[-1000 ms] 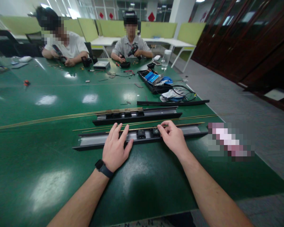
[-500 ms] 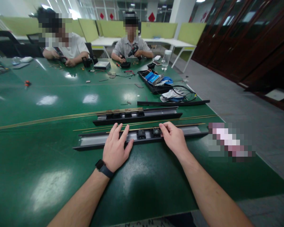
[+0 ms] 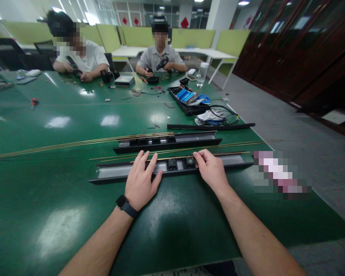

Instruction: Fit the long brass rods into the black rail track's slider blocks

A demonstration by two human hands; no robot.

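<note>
A black channel (image 3: 109, 172) with a pale inner floor lies crosswise on the green table in front of me. Small black blocks (image 3: 171, 164) sit inside it. My left hand (image 3: 141, 178), with a dark watch at the wrist, rests over the channel left of these blocks, fingers spread. A thin brass rod (image 3: 176, 157) runs along the channel's far side. Thumb and forefinger of my right hand (image 3: 211, 168) are pinched on this rod, beside the right-hand block. Just beyond lie more thin brass rods (image 3: 109, 157), loose on the table.
Farther back is a second black channel (image 3: 189, 145) with brass rods (image 3: 60, 145) across it. Behind it lie a black strip (image 3: 212, 126), a glove (image 3: 211, 116) and a black tray (image 3: 189, 110). Two people sit across the table, one holding a drill (image 3: 162, 63). The table edge runs along the right.
</note>
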